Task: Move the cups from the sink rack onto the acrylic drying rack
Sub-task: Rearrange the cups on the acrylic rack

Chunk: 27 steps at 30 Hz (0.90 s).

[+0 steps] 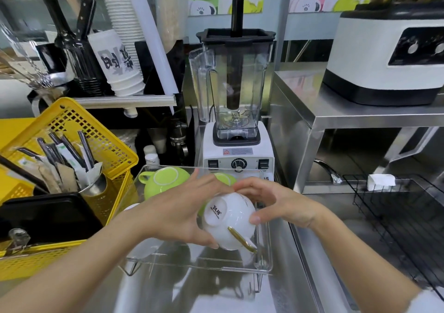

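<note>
A white cup (230,221) with a gold-edged handle is held upside down, its printed base facing me, just above the clear acrylic drying rack (199,262). My left hand (182,211) grips its left side and my right hand (276,204) grips its right side with the thumb on the wall. Two green cups (165,180) sit upside down at the rack's far end, the second green cup (224,176) partly hidden by my fingers. The black wire sink rack (396,214) lies over the sink at the right and shows no cups.
A blender (236,110) stands right behind the acrylic rack. A yellow basket (72,168) with straws and a metal holder sits to the left. A steel shelf (360,115) carries a white machine (389,55) at the right, with a tap (329,170) beneath.
</note>
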### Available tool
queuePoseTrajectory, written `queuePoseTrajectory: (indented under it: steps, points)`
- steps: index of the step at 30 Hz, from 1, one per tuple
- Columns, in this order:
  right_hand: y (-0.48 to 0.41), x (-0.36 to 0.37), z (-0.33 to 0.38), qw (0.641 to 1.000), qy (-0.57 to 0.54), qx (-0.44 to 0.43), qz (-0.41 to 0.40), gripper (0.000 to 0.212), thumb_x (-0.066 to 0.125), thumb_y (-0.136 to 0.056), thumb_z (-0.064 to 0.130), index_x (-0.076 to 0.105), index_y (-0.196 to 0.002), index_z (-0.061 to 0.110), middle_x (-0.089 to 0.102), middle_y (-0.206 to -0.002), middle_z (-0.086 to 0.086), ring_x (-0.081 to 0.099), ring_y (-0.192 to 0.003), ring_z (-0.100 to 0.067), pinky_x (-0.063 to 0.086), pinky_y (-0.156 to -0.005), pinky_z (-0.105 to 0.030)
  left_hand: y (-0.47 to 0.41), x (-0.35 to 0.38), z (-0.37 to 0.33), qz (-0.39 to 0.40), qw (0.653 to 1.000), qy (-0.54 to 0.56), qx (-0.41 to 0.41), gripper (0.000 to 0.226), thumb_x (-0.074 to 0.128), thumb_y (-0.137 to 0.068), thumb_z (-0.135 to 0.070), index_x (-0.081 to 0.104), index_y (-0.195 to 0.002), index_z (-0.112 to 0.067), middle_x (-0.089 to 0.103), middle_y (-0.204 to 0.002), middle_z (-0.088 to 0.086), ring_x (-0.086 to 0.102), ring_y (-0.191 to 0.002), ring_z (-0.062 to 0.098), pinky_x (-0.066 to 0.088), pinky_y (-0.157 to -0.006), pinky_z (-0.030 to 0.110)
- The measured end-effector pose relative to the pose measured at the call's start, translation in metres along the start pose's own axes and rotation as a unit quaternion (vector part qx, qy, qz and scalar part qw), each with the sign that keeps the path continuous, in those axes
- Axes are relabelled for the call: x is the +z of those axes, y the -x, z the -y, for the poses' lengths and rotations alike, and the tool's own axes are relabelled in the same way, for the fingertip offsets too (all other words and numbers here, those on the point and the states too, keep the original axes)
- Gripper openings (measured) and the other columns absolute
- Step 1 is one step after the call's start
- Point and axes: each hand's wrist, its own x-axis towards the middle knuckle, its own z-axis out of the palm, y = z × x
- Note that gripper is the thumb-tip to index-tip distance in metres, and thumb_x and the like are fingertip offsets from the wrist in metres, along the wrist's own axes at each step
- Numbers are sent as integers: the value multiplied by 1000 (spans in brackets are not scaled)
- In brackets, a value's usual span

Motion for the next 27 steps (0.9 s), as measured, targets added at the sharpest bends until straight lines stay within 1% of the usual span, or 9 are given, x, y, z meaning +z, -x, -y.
queuePoseTrajectory:
  steps: [3, 5, 8, 11, 13, 15, 18, 22, 27]
  points:
    - [0, 0, -2, 1000, 14, -3, -7, 55, 73, -62, 21, 58, -115, 24, 66, -113, 8, 56, -114, -13, 41, -99, -29, 2, 3, -3, 7, 999, -43, -31, 74, 78, -62, -48, 42, -123, -28, 44, -108, -16, 38, -106, -8, -10, -116, 31]
    - [1, -1, -4, 1000, 16, -1, -11, 48, 72, -66, 15, 60, -112, 20, 67, -108, 8, 58, -108, -9, 46, -92, -24, 3, 6, -6, 10, 996, -75, -49, 73, 77, -62, -50, 42, -122, -25, 47, -113, -13, 41, -110, -3, -15, -115, 34]
    - [1, 1, -7, 999, 34, 6, -18, 40, 67, -73, 10, 61, -112, 16, 67, -109, 6, 60, -104, -7, 46, -88, -19, 3, 9, -9, 28, 987, -132, -87, 72, 69, -63, -57, 42, -121, -22, 49, -113, -10, 47, -112, 7, -17, -115, 42]
    - [0, 3, -8, 998, 56, 10, -17, 34, 65, -76, 12, 63, -110, 17, 69, -106, 7, 61, -102, -6, 45, -87, -17, 0, 14, -11, 52, 978, -177, -97, 73, 56, -62, -68, 43, -116, -20, 49, -108, -10, 51, -108, 12, -16, -113, 42]
    - [0, 4, -8, 996, 82, 19, -11, 32, 65, -77, 17, 64, -109, 15, 68, -109, -1, 61, -103, -8, 44, -90, -18, -4, 20, -14, 65, 974, -192, -97, 70, 57, -64, -69, 45, -112, -19, 52, -107, -7, 53, -106, 16, -13, -114, 45]
    - [0, 6, -7, 992, 125, 26, -3, 37, 70, -73, 26, 65, -109, 18, 67, -114, -5, 59, -107, -9, 42, -94, -19, -8, 25, -16, 69, 971, -205, -98, 70, 58, -66, -68, 46, -112, -17, 55, -109, -4, 54, -107, 19, -11, -114, 48]
    - [0, 10, -5, 976, 214, 26, 19, 48, 77, -62, 37, 63, -108, 30, 65, -114, 5, 55, -111, -7, 39, -99, -21, -10, 31, -17, 68, 967, -222, -109, 74, 57, -66, -70, 46, -115, -15, 57, -112, -1, 55, -108, 22, -9, -113, 49]
    - [-4, 14, -8, 937, 347, 24, 36, 65, 76, -59, 49, 54, -120, 39, 54, -120, 14, 43, -119, -11, 26, -110, -33, -9, 37, -15, 72, 960, -242, -118, 74, 54, -67, -72, 49, -112, -13, 60, -110, 2, 57, -106, 25, -7, -114, 54]
    - [-3, 15, -6, 935, 352, 25, 29, 65, 77, -58, 43, 56, -119, 37, 52, -118, 17, 43, -116, -3, 23, -109, -29, -8, 40, -15, 61, 963, -227, -128, 75, 52, -68, -73, 49, -111, -13, 59, -110, 2, 56, -107, 26, -5, -114, 57]
